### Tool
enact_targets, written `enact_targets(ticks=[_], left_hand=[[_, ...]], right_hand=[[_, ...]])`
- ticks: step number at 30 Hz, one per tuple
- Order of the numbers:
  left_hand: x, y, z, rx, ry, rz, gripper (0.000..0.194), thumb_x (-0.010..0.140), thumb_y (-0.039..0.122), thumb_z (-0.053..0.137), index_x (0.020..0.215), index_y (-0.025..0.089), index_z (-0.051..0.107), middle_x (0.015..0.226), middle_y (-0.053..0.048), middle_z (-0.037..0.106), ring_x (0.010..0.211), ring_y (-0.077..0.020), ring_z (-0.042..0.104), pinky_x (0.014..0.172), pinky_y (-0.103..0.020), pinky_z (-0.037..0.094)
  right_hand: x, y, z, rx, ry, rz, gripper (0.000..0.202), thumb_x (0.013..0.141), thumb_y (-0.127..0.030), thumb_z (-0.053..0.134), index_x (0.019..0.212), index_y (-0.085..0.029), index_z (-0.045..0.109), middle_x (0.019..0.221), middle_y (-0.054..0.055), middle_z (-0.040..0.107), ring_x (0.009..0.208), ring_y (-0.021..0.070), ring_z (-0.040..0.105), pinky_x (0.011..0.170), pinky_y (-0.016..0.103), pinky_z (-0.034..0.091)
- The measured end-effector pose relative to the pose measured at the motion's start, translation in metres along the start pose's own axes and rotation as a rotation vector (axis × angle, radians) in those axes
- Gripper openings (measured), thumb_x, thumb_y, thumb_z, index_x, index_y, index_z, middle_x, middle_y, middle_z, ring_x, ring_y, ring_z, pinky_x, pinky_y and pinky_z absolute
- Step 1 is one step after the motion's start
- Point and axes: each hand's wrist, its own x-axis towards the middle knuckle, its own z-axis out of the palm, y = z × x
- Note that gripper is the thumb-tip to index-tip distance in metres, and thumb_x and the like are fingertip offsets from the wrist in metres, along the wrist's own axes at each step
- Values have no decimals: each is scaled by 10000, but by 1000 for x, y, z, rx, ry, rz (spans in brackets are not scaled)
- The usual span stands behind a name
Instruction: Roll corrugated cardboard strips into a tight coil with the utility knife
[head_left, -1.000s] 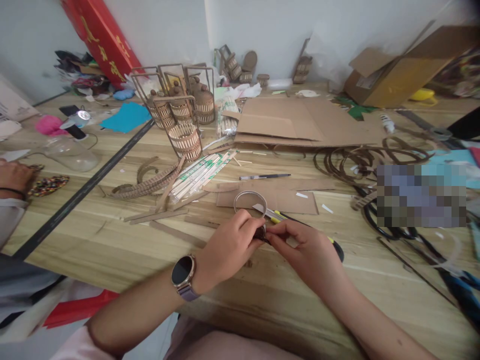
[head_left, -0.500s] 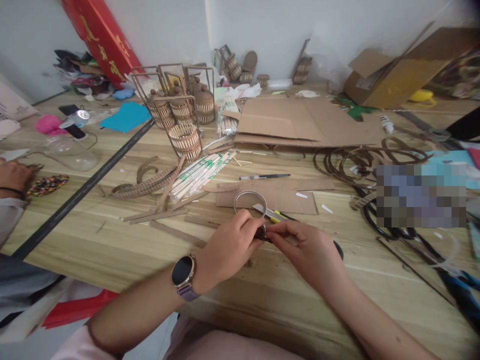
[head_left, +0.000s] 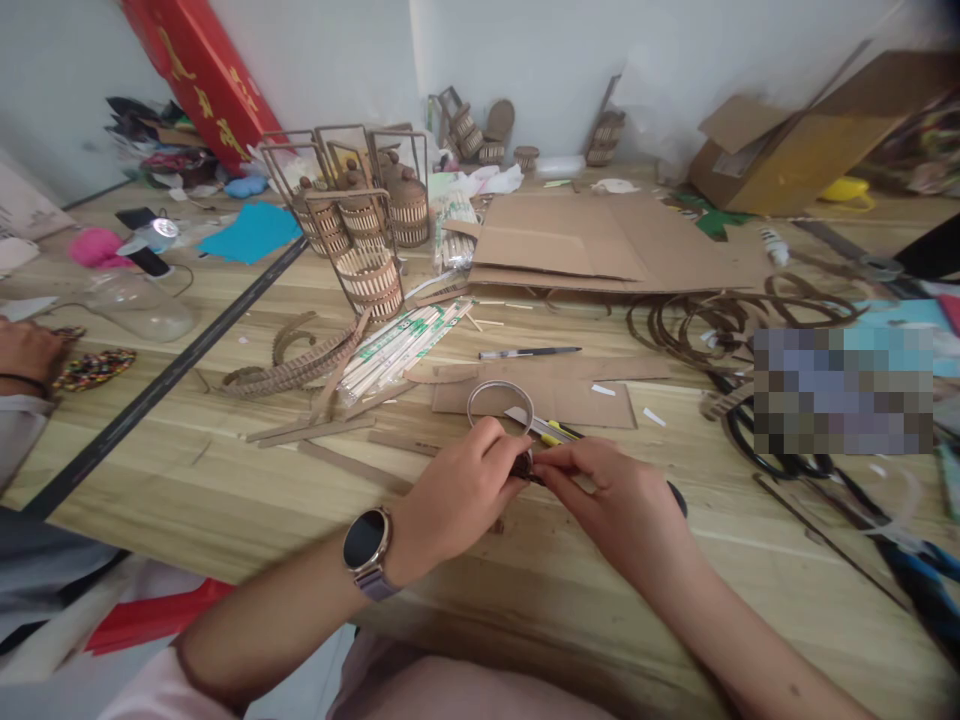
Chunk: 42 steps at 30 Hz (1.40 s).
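My left hand point(head_left: 455, 492), a watch on its wrist, has thumb and fingers closed on a small dark-brown coiled strip point(head_left: 521, 464). From the right, my right hand point(head_left: 628, 500) pinches the strip's loose end between thumb and forefinger. Most of the coil is hidden behind my fingers. A thin pale ring point(head_left: 501, 384), which looks like a roll of tape, stands just beyond my left hand. Beside it lies a yellow-and-black utility knife point(head_left: 551, 432), partly covered by my right hand. Under these is a flat cardboard piece point(head_left: 615, 405).
Small slatted baskets with frame handles point(head_left: 371, 285) stand back left, near wrapped sticks point(head_left: 405, 345). Beyond the pen point(head_left: 531, 352) lie cardboard sheets point(head_left: 570, 235). Coiled brown strips point(head_left: 675, 325) and black-handled scissors point(head_left: 750, 450) are right. Another person's hand point(head_left: 28, 350) rests far left.
Almost nothing differs. Both hands keep their hold on the coiled strip, and the view has shifted very slightly.
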Motion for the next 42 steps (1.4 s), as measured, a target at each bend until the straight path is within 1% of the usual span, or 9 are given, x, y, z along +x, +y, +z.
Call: enact_targets(ticks=[6, 13, 18, 23, 28, 34, 42], left_hand=[[0, -1, 0, 6, -3, 7, 285, 921, 178, 589, 1203, 172, 548, 1030, -70, 597, 899, -221, 651, 761, -356, 577], [-1, 0, -1, 12, 5, 24, 276, 914, 171, 597, 1185, 143, 559, 1007, -83, 598, 882, -241, 651, 747, -382, 581], [-1, 1, -2, 8, 11, 29, 276, 906, 168, 614, 1175, 141, 562, 999, -75, 597, 889, -232, 654, 757, -372, 584], [0, 0, -2, 24, 22, 21, 300, 902, 170, 622, 1193, 159, 550, 1015, -66, 597, 884, -220, 654, 738, -351, 584], [0, 0, -4, 27, 21, 27, 273, 895, 163, 627, 1162, 155, 566, 1002, -65, 597, 866, -224, 657, 729, -359, 587], [-1, 0, -5, 37, 3, 35, 262, 883, 165, 646, 1137, 153, 583, 997, -65, 603, 885, -229, 660, 756, -372, 594], [-1, 1, -4, 27, -16, 35, 287, 881, 158, 649, 1160, 153, 582, 1010, -69, 607, 910, -225, 659, 788, -371, 596]], right_hand=[[-1, 0, 1, -60, 5, -84, 188, 867, -218, 553, 790, -256, 721, 707, 26, 746, 674, 214, 695, 648, 326, 531], [1, 0, 0, -116, 10, -199, 238, 926, -213, 483, 790, -235, 678, 696, 31, 727, 638, 188, 677, 643, 314, 510], [0, 1, -1, -135, 29, -216, 254, 946, -198, 459, 808, -222, 670, 708, 23, 727, 654, 178, 681, 629, 294, 494], [1, -1, -1, -129, 43, -207, 263, 950, -207, 473, 798, -235, 685, 692, 10, 726, 653, 174, 685, 604, 282, 490], [1, -2, 0, -142, 55, -229, 272, 954, -212, 473, 780, -234, 681, 695, 14, 732, 654, 177, 689, 620, 289, 499], [1, 3, 0, -126, 21, -288, 241, 955, -192, 469, 811, -218, 660, 716, 16, 740, 675, 175, 692, 636, 292, 505], [1, 3, -1, -104, 5, -292, 234, 953, -171, 458, 811, -219, 638, 708, 16, 724, 666, 167, 677, 606, 281, 487]])
